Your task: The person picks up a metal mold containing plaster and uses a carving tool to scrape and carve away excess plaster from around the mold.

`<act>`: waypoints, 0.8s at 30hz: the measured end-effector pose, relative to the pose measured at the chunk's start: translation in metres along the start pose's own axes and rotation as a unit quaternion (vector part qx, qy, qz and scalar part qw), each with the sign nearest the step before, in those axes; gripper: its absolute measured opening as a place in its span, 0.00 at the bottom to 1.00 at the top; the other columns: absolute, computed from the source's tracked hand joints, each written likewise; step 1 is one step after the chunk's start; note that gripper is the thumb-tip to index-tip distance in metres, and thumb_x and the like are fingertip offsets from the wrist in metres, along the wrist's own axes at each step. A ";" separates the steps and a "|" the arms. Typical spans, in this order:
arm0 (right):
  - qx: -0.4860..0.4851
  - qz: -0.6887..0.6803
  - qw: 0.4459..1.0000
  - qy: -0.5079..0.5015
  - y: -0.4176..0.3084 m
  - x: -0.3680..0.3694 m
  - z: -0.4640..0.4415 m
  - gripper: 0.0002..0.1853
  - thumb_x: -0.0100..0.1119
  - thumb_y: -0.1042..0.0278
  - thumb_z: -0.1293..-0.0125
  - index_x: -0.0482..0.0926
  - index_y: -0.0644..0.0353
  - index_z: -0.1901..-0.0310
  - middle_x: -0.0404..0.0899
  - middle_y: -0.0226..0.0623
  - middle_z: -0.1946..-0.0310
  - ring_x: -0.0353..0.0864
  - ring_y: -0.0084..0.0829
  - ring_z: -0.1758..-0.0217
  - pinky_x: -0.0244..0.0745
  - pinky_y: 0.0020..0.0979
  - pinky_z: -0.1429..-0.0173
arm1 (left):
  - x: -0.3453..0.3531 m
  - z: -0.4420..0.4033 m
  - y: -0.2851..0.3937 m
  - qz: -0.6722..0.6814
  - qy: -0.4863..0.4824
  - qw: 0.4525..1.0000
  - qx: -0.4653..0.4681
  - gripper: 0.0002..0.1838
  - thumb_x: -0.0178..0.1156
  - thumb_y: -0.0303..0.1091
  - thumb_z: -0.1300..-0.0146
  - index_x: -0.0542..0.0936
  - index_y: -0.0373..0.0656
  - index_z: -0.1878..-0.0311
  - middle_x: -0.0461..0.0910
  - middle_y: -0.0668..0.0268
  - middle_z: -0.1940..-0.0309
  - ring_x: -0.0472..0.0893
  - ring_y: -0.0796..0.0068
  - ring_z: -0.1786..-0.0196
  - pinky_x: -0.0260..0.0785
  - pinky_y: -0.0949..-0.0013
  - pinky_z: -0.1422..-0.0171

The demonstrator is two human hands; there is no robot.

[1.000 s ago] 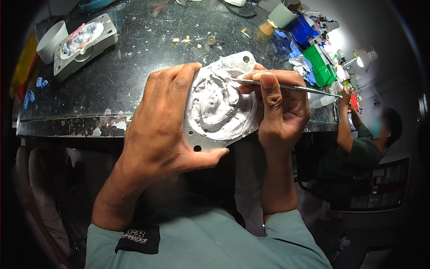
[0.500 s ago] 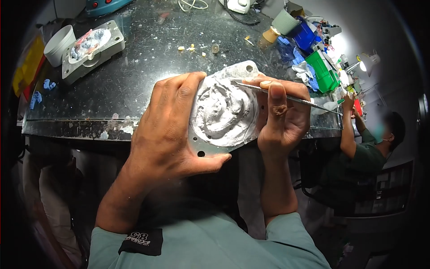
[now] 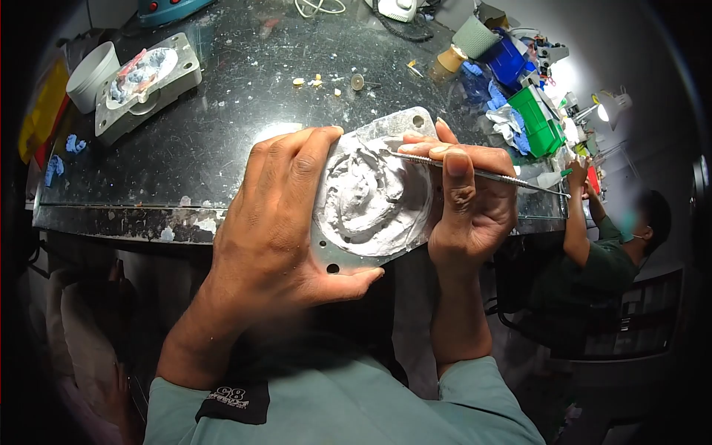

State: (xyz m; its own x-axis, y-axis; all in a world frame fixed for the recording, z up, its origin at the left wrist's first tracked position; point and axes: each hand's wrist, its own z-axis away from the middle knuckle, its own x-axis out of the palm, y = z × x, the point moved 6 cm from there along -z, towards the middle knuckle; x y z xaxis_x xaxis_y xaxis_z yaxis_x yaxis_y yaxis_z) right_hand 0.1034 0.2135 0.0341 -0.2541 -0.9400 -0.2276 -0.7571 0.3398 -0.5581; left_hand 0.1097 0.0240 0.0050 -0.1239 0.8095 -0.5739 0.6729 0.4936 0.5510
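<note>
A metal flask half [image 3: 351, 261] filled with rough white plaster [image 3: 368, 194] is held at the table's front edge. My left hand [image 3: 278, 215] grips its left side, fingers over the far left edge and thumb along the near edge. Between the thumb and fingers of my right hand [image 3: 471, 196] is a thin metal carving tool [image 3: 486, 175]. The tool's left tip touches the plaster near its upper part, and its other end points right. Some fingers of my right hand lie behind the tool, against the flask's right side.
Another metal flask half [image 3: 159, 94] stands beside a white cup [image 3: 92, 76] at the back left of the dark table [image 3: 245, 89]. Small yellowish pieces [image 3: 299, 81] lie behind my hands. A green bin [image 3: 535, 122] is at the right, with a co-worker [image 3: 608, 256] beyond.
The flask and both my hands sit slightly lower in view. The tool tip stays at the upper plaster, with small shifts. The whole view has shifted a little since the first frame.
</note>
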 end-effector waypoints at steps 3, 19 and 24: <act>0.006 -0.018 1.000 -0.009 0.000 -0.002 0.000 0.05 0.62 0.71 0.21 0.84 0.63 0.53 0.90 0.39 0.58 0.91 0.34 0.48 0.74 0.52 0.25 | 0.000 0.000 -0.001 0.002 -0.001 1.000 0.001 0.64 0.85 0.53 0.68 0.68 0.34 0.26 0.73 0.51 0.33 0.73 0.47 0.32 0.65 0.48 0.25; 0.024 -0.026 0.998 -0.055 0.000 0.002 -0.008 0.06 0.63 0.70 0.22 0.84 0.63 0.52 0.90 0.38 0.57 0.89 0.29 0.49 0.72 0.49 0.24 | 0.001 0.000 0.000 -0.007 0.009 1.000 0.006 0.64 0.85 0.53 0.69 0.67 0.35 0.26 0.72 0.51 0.33 0.72 0.46 0.31 0.66 0.48 0.25; 0.028 -0.051 0.998 -0.027 -0.001 0.002 -0.004 0.07 0.61 0.69 0.20 0.84 0.63 0.53 0.89 0.37 0.56 0.90 0.30 0.48 0.72 0.50 0.24 | 0.001 0.001 0.001 -0.003 0.013 1.000 0.004 0.64 0.85 0.54 0.68 0.67 0.34 0.26 0.73 0.51 0.34 0.72 0.47 0.32 0.66 0.48 0.25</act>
State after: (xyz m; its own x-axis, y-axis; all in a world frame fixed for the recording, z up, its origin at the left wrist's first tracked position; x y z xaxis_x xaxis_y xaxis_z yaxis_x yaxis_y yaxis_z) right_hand 0.1008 0.2117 0.0376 -0.1429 -0.9675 -0.2086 -0.7425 0.2442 -0.6237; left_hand 0.1110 0.0247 0.0040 -0.1469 0.8153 -0.5601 0.6778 0.4953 0.5433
